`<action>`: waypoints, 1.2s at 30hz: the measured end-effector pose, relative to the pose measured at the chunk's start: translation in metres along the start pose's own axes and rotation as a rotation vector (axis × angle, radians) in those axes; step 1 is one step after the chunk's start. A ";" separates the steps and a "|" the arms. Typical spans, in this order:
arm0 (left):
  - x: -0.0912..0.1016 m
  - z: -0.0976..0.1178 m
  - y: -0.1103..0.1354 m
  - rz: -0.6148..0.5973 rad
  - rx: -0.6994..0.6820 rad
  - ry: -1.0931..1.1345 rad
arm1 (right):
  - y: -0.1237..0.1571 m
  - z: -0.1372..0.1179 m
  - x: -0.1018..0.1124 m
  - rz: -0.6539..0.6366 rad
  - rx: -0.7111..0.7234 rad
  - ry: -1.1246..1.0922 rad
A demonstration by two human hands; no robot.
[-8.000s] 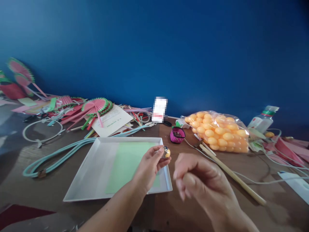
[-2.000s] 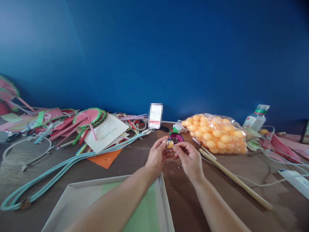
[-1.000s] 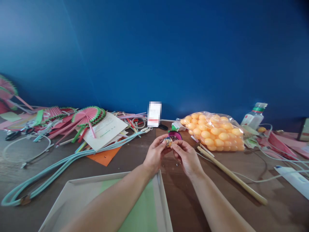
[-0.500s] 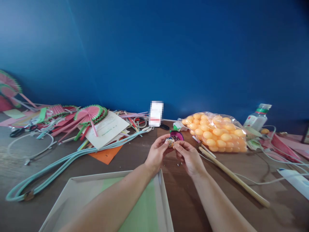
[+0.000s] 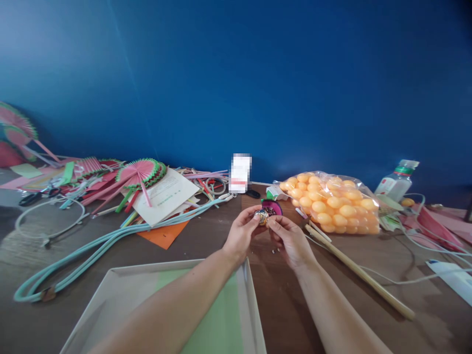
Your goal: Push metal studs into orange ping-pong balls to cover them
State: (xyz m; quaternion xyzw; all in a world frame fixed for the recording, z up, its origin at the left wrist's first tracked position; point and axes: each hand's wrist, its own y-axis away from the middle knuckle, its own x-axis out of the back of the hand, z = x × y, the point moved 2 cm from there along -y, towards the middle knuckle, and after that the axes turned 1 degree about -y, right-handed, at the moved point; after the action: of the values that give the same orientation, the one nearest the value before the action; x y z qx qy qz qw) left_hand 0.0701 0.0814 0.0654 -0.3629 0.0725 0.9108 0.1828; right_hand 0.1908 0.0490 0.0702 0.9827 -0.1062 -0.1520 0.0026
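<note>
A small, shiny round piece (image 5: 262, 216), silver with gold and dark patches, is held between the thumb and fingers of my left hand (image 5: 239, 233). From the other side, my right hand (image 5: 291, 242) pinches with thumb and forefinger at the edge of that piece; whatever lies between these fingertips is too small to make out. Just behind both hands stands a small magenta-lined dish (image 5: 278, 207) with tiny dark bits inside, partly covered by my fingers. A few tiny pale bits (image 5: 274, 251) lie on the table beside my right hand.
A shallow tray (image 5: 254, 314) lies under my left forearm. To the right are a bag of orange balls (image 5: 334, 202), a wooden stick (image 5: 361, 273) and a bottle (image 5: 396, 182). Paper fans (image 5: 142, 176), papers and a pale blue cord (image 5: 106, 241) spread leftward. A blue wall (image 5: 236, 83) rises behind.
The whole view has shifted slightly, with things appearing a little further right. Both hands keep nearly the same pose around the shiny round piece.
</note>
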 end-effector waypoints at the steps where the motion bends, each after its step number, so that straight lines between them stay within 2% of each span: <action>1: 0.000 0.000 0.000 0.004 0.001 0.000 | 0.000 0.000 0.000 0.000 -0.002 0.003; 24: 0.001 -0.002 -0.002 0.043 -0.013 -0.084 | -0.006 0.008 0.007 -0.058 -0.067 -0.107; 36: 0.000 0.000 -0.001 0.053 -0.005 -0.082 | -0.006 0.008 0.007 -0.038 -0.064 -0.095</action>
State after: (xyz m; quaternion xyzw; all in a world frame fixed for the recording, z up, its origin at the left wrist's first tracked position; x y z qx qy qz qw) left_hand 0.0710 0.0823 0.0654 -0.3237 0.0720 0.9296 0.1606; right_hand 0.1968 0.0539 0.0601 0.9756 -0.0828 -0.2018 0.0259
